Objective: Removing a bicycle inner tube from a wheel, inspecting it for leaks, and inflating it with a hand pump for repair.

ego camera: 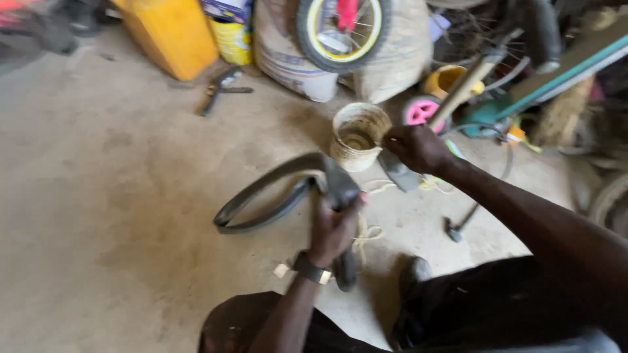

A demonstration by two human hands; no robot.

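- Where the concrete floor [98, 216] ran bare to the far left of the small pale bucket [357, 136], nothing but dust marks showed on it; a yellow container [171, 34] stood beyond that bucket and well to its left, by the back clutter.
- A dark hand tool [221, 87] with spread handles lay on the floor between the yellow container and the bucket, apart from both.
- A black rubber inner tube [271, 193] curved in a flattened loop just left of and below the bucket; its near end rose into the left hand [333, 229].
- The left hand, a watch at its wrist, was closed around the tube, fingers wrapped tight on the rubber, directly below the bucket.
- A small wheel with a yellow rim [340, 29] leaned against pale sacks [399, 59] behind the bucket.
- The right hand [415, 147] sat just right of the bucket's rim, touching it or nearly so; its fingers were curled in narrow, though I could not tell whether they pinched anything.
- A pink wheel [422, 110] showed just beyond that hand; a hammer [461, 222] lay on the floor to the bucket's lower right.
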